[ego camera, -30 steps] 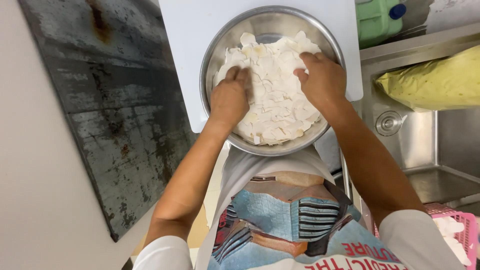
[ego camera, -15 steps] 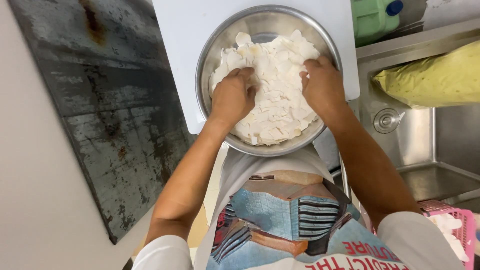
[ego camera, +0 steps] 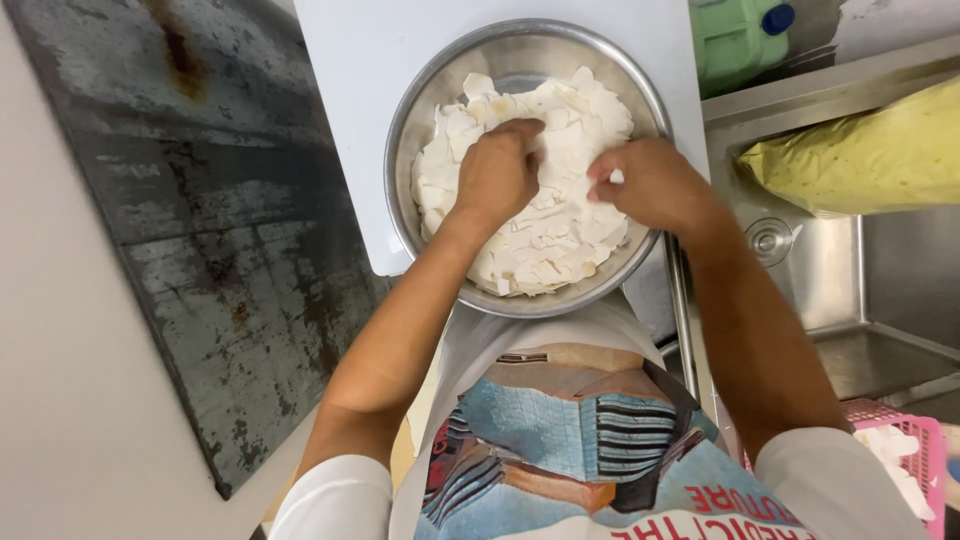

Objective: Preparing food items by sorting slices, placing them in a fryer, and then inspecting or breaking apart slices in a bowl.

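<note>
Both hands have moved inward from the bowl's sides toward its middle. One round steel bowl (ego camera: pixel 425 95) holds a heap of white flat pieces (ego camera: pixel 560 240). At the heap's centre, the left hand (ego camera: pixel 497 172) presses down with fingers curled into the pieces; just right of it, the right hand (ego camera: pixel 650 185) pinches a single piece. Right of the bowl lies one yellow-green bag (ego camera: pixel 860 155), and above that one green jug (ego camera: pixel 735 38).

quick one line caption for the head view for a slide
Both hands, left hand and right hand, dig into pale flat pieces heaped in a steel bowl beside a sink.
</note>
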